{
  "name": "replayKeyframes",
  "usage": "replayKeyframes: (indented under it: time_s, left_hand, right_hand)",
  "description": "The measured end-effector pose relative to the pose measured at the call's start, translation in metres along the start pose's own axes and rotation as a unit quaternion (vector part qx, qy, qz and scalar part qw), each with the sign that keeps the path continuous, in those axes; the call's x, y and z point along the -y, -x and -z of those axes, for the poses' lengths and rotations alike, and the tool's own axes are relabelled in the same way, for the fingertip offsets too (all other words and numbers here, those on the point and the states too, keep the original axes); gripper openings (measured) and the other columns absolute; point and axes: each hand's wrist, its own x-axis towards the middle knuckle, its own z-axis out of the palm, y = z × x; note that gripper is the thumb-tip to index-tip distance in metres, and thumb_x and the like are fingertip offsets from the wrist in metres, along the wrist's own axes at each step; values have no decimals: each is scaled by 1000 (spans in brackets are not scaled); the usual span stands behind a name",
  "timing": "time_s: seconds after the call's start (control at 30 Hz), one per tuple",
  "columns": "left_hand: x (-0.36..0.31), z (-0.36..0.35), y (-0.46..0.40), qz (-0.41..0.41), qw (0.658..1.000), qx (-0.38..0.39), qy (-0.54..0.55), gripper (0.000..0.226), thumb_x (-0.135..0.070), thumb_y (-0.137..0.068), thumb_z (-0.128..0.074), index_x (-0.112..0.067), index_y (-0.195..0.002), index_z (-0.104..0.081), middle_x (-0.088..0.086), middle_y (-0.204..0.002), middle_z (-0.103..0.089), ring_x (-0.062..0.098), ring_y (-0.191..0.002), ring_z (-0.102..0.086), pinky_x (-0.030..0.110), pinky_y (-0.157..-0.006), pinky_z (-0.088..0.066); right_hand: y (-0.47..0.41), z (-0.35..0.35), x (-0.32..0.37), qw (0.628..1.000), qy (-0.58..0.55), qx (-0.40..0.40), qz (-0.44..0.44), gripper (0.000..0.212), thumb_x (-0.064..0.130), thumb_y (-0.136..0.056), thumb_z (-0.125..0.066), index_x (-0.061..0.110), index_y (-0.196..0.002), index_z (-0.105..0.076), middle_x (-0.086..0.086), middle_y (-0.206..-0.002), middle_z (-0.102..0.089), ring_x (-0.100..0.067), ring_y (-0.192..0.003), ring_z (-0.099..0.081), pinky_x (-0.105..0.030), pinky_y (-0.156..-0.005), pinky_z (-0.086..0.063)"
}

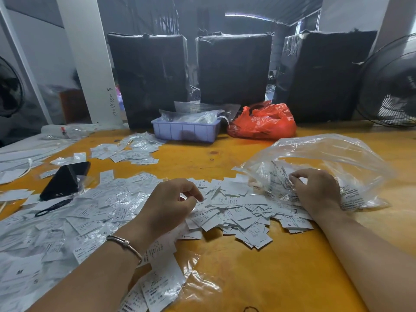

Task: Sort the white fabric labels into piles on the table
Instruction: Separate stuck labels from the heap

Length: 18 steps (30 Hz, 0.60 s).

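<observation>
Across the yellow wooden table (225, 278) we see white labels (238, 212) heaped loosely in the middle, between our hands, with more spread over the left side among clear wrappers. Our left hand (171, 203) rests on the heap with fingers curled, thumb and forefinger meeting; whether they pinch a label we cannot tell. Our right hand (317, 190) grips the crumpled edge of a clear plastic bag (326, 154). Behind stand a purple tray (186, 130), a red bag (263, 122) and a black phone (65, 180).
</observation>
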Motion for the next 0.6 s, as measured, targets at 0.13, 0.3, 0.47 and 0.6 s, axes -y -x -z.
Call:
replayKeyframes:
  time_s: [0.13, 0.3, 0.47, 0.6]
  left_hand:
    - [-4, 0, 1, 2, 999, 27, 22, 25, -5, -82, -58, -26, -78, -72, -10, -90, -69, 7, -87, -63, 32, -79, -56]
    - [-8, 0, 3, -9, 999, 37, 29, 21, -7, -84, -59, -22, -85, -73, -8, -94, -67, 5, -93, -61, 32, -82, -55]
    - [-10, -1, 2, -25, 997, 47, 51, 21, -27, -87, -68, -26, -108, -69, -15, -108, -64, -4, -101, -57, 23, -83, -53]
    - [-13, 3, 1, -1, 992, 53, 117, 61, -52, -76, -67, -30, -131, -53, -17, -126, -58, -4, -115, -53, 17, -86, -50]
  right_hand:
    - [3, 0, 4, 998, -32, -50, -19, 14, 14, -90, -59, 7, -93, -70, -18, -100, -67, -38, -106, -51, -47, -85, -45]
    - [10, 0, 22, 991, -111, -54, -56, 20, 15, -96, -45, 2, -88, -58, -17, -89, -58, -31, -90, -49, -35, -71, -37]
    - [42, 0, 73, 962, -267, 40, -45, 24, 21, -96, -49, 9, -75, -54, -7, -67, -55, -22, -63, -49, -32, -57, -38]
    - [54, 3, 109, 876, -419, 235, -32, 19, 15, -94, -55, 4, -80, -59, -8, -66, -64, -15, -53, -53, -23, -53, -39]
